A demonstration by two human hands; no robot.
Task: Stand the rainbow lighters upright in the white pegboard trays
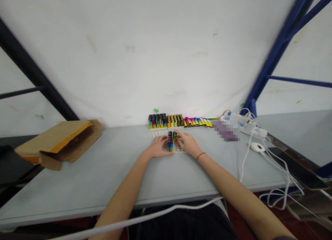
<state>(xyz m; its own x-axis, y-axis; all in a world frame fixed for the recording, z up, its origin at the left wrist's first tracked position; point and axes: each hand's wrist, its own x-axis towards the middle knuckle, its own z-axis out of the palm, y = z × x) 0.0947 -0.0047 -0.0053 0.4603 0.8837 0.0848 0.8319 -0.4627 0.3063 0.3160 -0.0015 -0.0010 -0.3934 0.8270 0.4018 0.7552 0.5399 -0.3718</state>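
A white tray with holes (pixel 178 148) sits on the table in front of me. At its left end a row of dark-topped, multicoloured lighters (pixel 170 142) stands upright. My left hand (pixel 156 147) curves around that end, thumb near the front and fingers behind, steadying the tray. From the right, my right hand (pixel 188 142) pinches a green lighter with a dark top (pixel 175 135) above the tray, beside the row. Its lower part is partly hidden by my fingers.
Behind are filled lighter blocks, one black-topped (pixel 157 121) and one yellowish (pixel 175 121), then a line of lying lighters (pixel 197 122). An open cardboard box (pixel 57 140) lies left. To the right are a power strip (pixel 246 124), white cables, a white device (pixel 257 147) and a phone (pixel 295 167).
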